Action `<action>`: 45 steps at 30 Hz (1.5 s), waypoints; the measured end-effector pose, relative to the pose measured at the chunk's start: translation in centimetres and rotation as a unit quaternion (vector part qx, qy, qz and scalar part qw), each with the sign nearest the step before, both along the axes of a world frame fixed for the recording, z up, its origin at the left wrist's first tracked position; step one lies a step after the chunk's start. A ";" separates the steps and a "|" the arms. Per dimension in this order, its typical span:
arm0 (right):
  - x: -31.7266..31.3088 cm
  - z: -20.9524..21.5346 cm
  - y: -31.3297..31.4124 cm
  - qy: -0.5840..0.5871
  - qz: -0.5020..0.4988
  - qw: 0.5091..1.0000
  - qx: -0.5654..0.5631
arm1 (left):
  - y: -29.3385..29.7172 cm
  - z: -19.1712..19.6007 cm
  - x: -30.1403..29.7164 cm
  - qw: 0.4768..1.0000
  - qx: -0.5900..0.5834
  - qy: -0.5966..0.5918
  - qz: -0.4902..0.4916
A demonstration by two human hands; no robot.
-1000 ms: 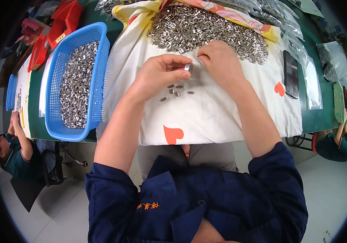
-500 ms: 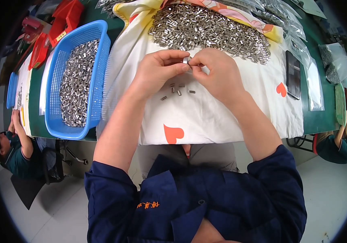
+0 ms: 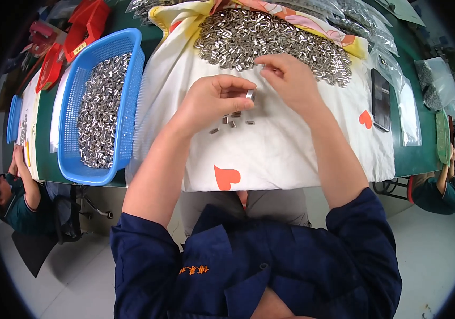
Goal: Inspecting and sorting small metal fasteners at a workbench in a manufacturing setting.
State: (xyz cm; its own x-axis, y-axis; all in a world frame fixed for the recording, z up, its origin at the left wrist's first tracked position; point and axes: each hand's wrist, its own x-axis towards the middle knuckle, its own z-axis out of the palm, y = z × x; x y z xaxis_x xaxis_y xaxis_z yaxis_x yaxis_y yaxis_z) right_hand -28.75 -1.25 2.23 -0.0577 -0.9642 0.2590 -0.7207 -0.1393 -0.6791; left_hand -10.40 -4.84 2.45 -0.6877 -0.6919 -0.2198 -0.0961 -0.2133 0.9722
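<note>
Between the thumb and fingers of my left hand (image 3: 212, 100) is a short, shiny metal ring-like piece (image 3: 250, 94), held above the white cloth. My right hand (image 3: 292, 84) is up and to the right of it, thumb and forefinger closed on a small metal cylinder (image 3: 259, 66). That hand is at the near edge of a big pile of small metal cylinders (image 3: 275, 45). Under and beside my left hand lie several loose metal cylinders (image 3: 232, 124), partly hidden by its fingers.
A blue plastic basket (image 3: 68, 117) of metal cylinders stands at the left, with red bins (image 3: 86, 26) behind it. A black phone (image 3: 380, 100) and clear plastic bags (image 3: 437, 80) lie to the right. Beneath is a white cloth (image 3: 291, 159). Co-workers sit on both sides.
My hands have come apart. The right has moved away to the pile's near edge, while the left keeps the ring-like piece and has shifted slightly toward me.
</note>
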 end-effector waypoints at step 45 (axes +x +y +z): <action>2.9 0.8 1.7 -0.066 0.061 0.991 -0.099 | -0.8 -0.5 0.8 0.996 0.021 0.062 0.060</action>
